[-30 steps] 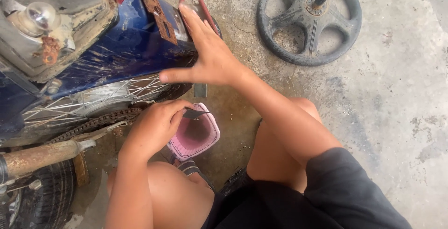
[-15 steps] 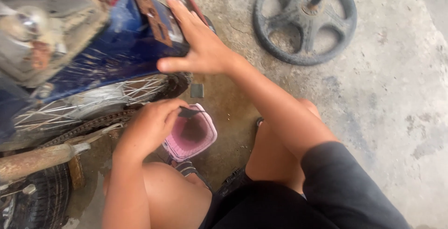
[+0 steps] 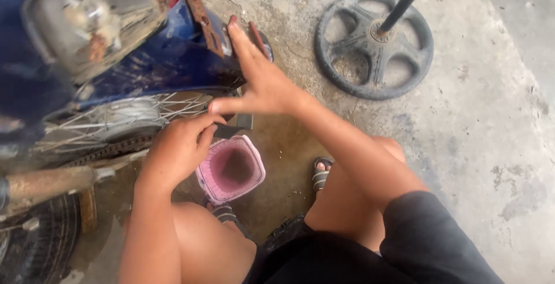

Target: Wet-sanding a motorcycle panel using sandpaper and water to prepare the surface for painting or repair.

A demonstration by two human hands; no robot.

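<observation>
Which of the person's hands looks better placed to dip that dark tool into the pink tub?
Probably the left hand: it grips the dark tool just above the pink tub. The right hand lies flat against the blue fender.

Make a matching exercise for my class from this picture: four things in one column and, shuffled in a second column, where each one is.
Things:
1. right hand
2. left hand
3. pink container
4. black wheel-shaped base

Places:
A. on the concrete, top right, with a pole rising from it
B. flat against the blue fender
C. on the ground between the knees
D. over the container's rim, holding a small dark thing

Pairs: 1-B, 2-D, 3-C, 4-A
</observation>
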